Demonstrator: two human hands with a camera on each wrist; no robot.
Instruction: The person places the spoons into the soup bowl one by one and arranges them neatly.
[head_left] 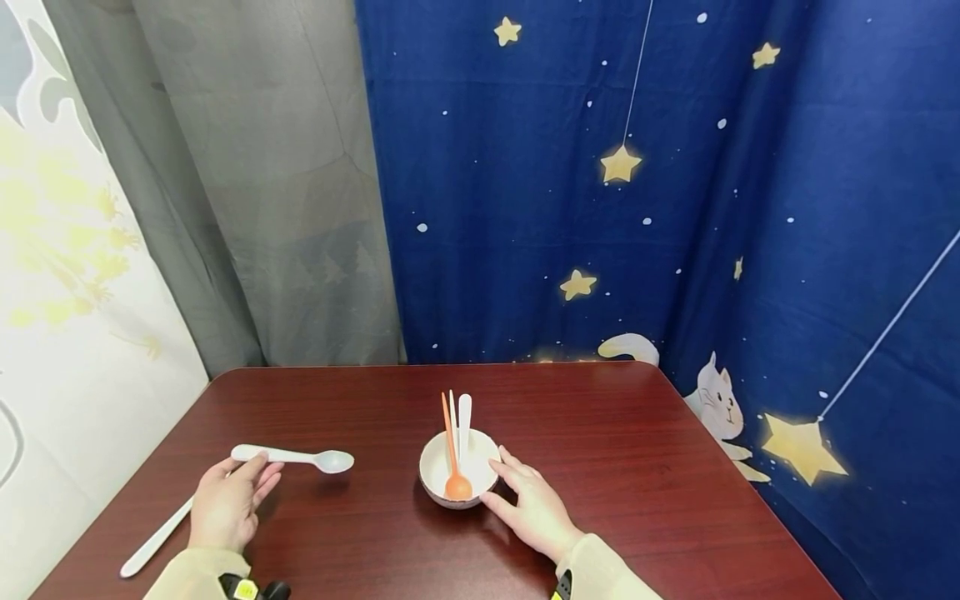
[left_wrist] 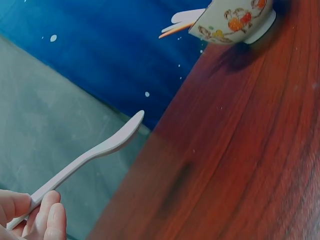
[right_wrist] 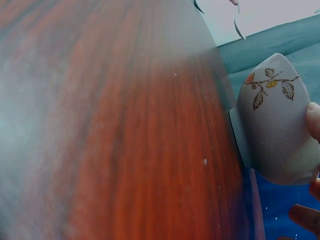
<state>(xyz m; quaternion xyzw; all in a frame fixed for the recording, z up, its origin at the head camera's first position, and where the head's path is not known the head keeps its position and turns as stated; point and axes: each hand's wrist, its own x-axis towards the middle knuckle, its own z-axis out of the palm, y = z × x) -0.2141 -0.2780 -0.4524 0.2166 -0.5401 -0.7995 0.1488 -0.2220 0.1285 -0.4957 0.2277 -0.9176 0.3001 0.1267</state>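
My left hand (head_left: 225, 504) pinches the handle of a white spoon (head_left: 333, 462), holding it above the table; its bowl end points right. The left wrist view shows this spoon (left_wrist: 107, 145) from the side. Below that hand a second long white utensil (head_left: 157, 537) lies on the table, one end hidden. Thumb and forefinger of my right hand (head_left: 534, 508) hold the right rim of a small white bowl (head_left: 431, 475) with a printed fruit-branch pattern. An orange spoon (head_left: 459, 487) leans in the bowl, alongside a white handle (head_left: 465, 412) and a thinner pale one (head_left: 453, 408).
The dark red wooden table (head_left: 622, 467) has rounded far corners. A blue star-patterned curtain (head_left: 510, 208) and a grey curtain (head_left: 292, 250) hang just behind it. A white printed cloth (head_left: 82, 333) is on the left.
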